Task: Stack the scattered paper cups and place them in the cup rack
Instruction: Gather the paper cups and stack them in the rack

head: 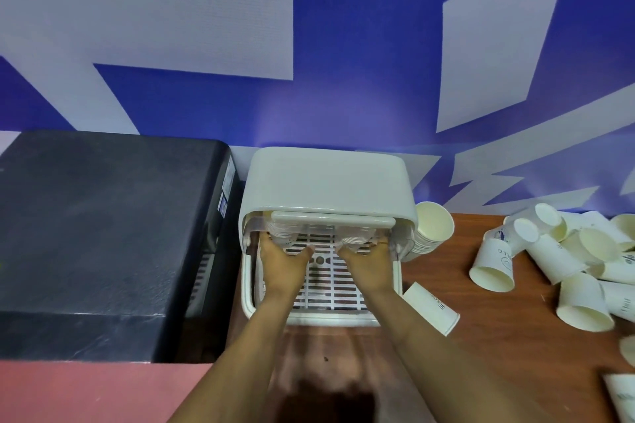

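Note:
The white cup rack [326, 182] stands open at the table's back, its slatted floor [326, 281] showing. Both my hands reach inside it. My left hand [281, 259] grips one stack of paper cups [283, 233] at the rack's back left. My right hand [369, 263] grips a second stack of paper cups [357, 238] at the back right. Another cup stack [431, 230] leans against the rack's right side. One loose cup [431, 307] lies by the rack's front right corner. Several scattered paper cups [556, 261] lie in a heap at the far right.
A large black machine [103, 237] fills the space left of the rack. A blue and white wall [343, 79] rises right behind it. The brown wooden table [498, 347] stretches between the rack and the heap. A white paper item [622, 395] lies at the bottom right edge.

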A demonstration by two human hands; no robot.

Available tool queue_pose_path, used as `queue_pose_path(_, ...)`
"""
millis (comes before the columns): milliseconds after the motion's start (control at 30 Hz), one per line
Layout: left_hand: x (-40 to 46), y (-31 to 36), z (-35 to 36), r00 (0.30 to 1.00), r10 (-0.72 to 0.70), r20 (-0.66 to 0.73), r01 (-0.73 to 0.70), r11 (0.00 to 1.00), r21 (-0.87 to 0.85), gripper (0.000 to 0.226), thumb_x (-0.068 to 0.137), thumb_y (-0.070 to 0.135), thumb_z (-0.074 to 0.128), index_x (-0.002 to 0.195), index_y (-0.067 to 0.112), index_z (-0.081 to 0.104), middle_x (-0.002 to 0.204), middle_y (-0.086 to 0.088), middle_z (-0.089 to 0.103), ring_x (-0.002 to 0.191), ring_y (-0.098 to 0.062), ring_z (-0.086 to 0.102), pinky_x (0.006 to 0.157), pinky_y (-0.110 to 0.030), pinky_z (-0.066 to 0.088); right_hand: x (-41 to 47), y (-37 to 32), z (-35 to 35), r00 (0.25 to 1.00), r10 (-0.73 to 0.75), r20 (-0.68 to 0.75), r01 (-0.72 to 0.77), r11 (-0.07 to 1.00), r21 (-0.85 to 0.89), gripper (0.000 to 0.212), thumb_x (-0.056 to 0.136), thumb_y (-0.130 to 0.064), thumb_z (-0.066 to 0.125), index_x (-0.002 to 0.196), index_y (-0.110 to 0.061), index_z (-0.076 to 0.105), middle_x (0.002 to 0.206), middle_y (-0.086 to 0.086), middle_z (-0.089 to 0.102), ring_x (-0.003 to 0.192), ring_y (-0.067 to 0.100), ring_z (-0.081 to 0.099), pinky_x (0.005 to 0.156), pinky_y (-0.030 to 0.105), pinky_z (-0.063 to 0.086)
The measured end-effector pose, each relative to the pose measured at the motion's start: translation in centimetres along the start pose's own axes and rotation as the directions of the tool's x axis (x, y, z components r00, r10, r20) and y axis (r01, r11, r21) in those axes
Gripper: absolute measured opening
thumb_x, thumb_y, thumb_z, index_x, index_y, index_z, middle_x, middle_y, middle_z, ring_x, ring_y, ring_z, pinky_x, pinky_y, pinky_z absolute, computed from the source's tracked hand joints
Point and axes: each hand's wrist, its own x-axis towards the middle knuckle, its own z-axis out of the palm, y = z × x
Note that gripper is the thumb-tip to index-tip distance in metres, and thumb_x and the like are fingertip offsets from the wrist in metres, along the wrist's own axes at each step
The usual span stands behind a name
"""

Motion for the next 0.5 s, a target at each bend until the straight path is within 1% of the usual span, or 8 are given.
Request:
queue_pose_path(67,-1.6,-0.4,-0.2,0.999,-0.036,0.039,0.034,0.999,0.036,0.082,0.073,0.013,0.079,0.14,0.015,0.033,0.131,-0.003,0.052,0.119,-0.02,0.051,0.107,-0.039,0.04,-0.7,0.5,-0.7,0.993,0.096,0.063,-0.096,0.995,0.004,0.064,0.069,-0.016,0.08,0.121,-0.023,0.042,0.118,0.002,0.059,0.11,0.021,0.057,0.098,0.04,0.047)
queue_pose_path(100,-2.5,-0.6,-0.3,0.997,-0.048,0.061,0.046,0.998,0.033,0.084,0.072,0.019,0.079,0.141,0.016,0.031,0.133,-0.004,0.051,0.122,-0.021,0.05,0.107,-0.042,0.04,-1.1,0.7,-1.2,0.985,0.131,0.111,-0.131,0.991,-0.001,0.059,0.071,-0.015,0.079,0.117,-0.025,0.042,0.112,0.001,0.059,0.108,0.022,0.058,0.096,0.041,0.049)
queue_pose_path(167,-4.5,-0.6,-0.6,0.992,-0.065,0.112,0.058,0.996,0.066,0.077,0.076,0.02,0.076,0.14,0.018,0.033,0.133,-0.004,0.05,0.121,-0.022,0.051,0.105,-0.04,0.041,-2.3,0.7,-2.5,0.965,0.161,0.206,-0.157,0.987,-0.034,0.048,0.076,-0.011,0.075,0.113,-0.022,0.046,0.108,0.003,0.06,0.102,0.023,0.061,0.086,0.035,0.052)
queue_pose_path(267,-7.3,0.2,-1.1,0.971,-0.009,0.239,-0.026,0.989,0.145,0.051,0.084,0.01,0.067,0.13,0.018,0.045,0.124,0.001,0.051,0.114,-0.017,0.052,0.093,-0.025,0.041,-4.6,0.2,-5.2,0.952,0.14,0.272,-0.112,0.987,-0.115,0.037,0.078,-0.008,0.071,0.112,-0.013,0.058,0.101,0.008,0.066,0.084,0.018,0.064,0.068,0.024,0.048)
queue_pose_path(300,-8.1,0.6,-1.4,0.958,0.027,0.284,-0.077,0.983,0.169,0.046,0.084,0.009,0.066,0.126,0.019,0.048,0.123,0.002,0.052,0.113,-0.016,0.053,0.091,-0.025,0.042,-5.4,0.3,-6.3,0.953,0.122,0.276,-0.093,0.989,-0.119,0.034,0.079,-0.006,0.07,0.111,-0.012,0.059,0.098,0.008,0.068,0.081,0.017,0.063,0.066,0.022,0.047)
queue_pose_path(400,-10.0,0.9,-2.2,0.907,0.13,0.4,-0.237,0.944,0.231,0.037,0.084,0.009,0.065,0.117,0.021,0.054,0.123,0.002,0.056,0.109,-0.011,0.055,0.096,-0.029,0.045,-7.8,0.6,-9.4,0.961,0.095,0.26,-0.069,0.992,-0.108,0.029,0.081,-0.004,0.068,0.109,-0.009,0.06,0.094,0.008,0.068,0.075,0.015,0.062,0.063,0.017,0.049)
queue_pose_path(467,-11.4,0.9,-2.4,0.868,0.141,0.477,-0.283,0.928,0.241,0.035,0.084,0.008,0.065,0.116,0.019,0.055,0.121,0.002,0.057,0.105,-0.011,0.055,0.095,-0.028,0.046,-9.2,0.9,-11.1,0.965,0.096,0.244,-0.071,0.991,-0.111,0.026,0.082,-0.005,0.067,0.106,-0.011,0.061,0.089,0.006,0.067,0.071,0.011,0.06,0.058,0.014,0.046)
queue_pose_path(500,-12.2,0.7,-2.2,0.849,0.126,0.513,-0.293,0.92,0.259,0.037,0.084,0.008,0.065,0.118,0.018,0.055,0.119,0.001,0.057,0.102,-0.012,0.055,0.094,-0.027,0.046,-9.7,1.3,-11.9,0.968,0.107,0.225,-0.082,0.99,-0.116,0.025,0.081,-0.006,0.068,0.105,-0.012,0.062,0.088,0.005,0.067,0.071,0.012,0.061,0.06,0.016,0.046)
